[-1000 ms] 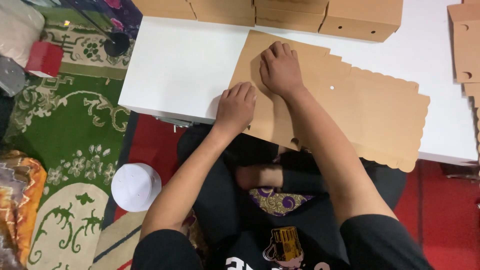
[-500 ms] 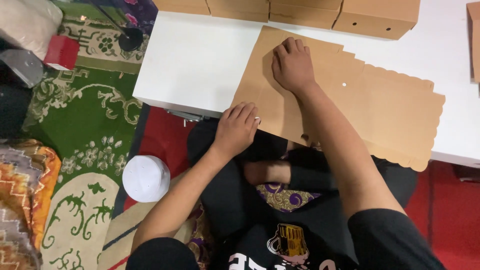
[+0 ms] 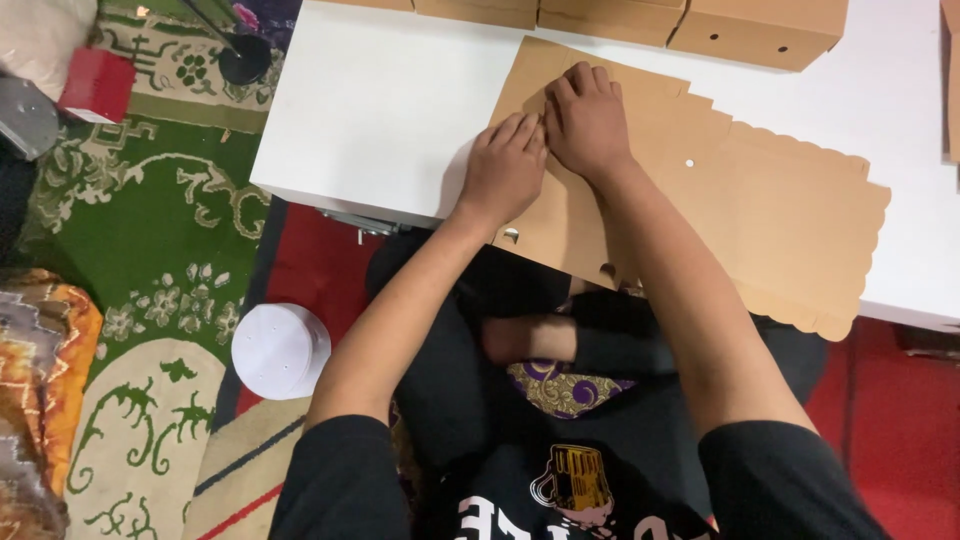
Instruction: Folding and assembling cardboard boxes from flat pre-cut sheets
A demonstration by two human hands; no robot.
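On the low white table (image 3: 380, 110), head view: a flat brown die-cut cardboard sheet with a scalloped edge (image 3: 760, 220) lies partly over the near table edge. The left hand (image 3: 505, 170) and right hand (image 3: 585, 120) rest side by side, touching, palms down and fingers flattened on the sheet's left flap; nothing is pinched or gripped, just pressed. Risk: the overhanging part right of and below the hands could sag or slide toward the lap if the pressure shifts; uneven pressing could crease the flap crookedly. Folded brown cardboard boxes (image 3: 760, 30) sit beyond the hands, well apart.
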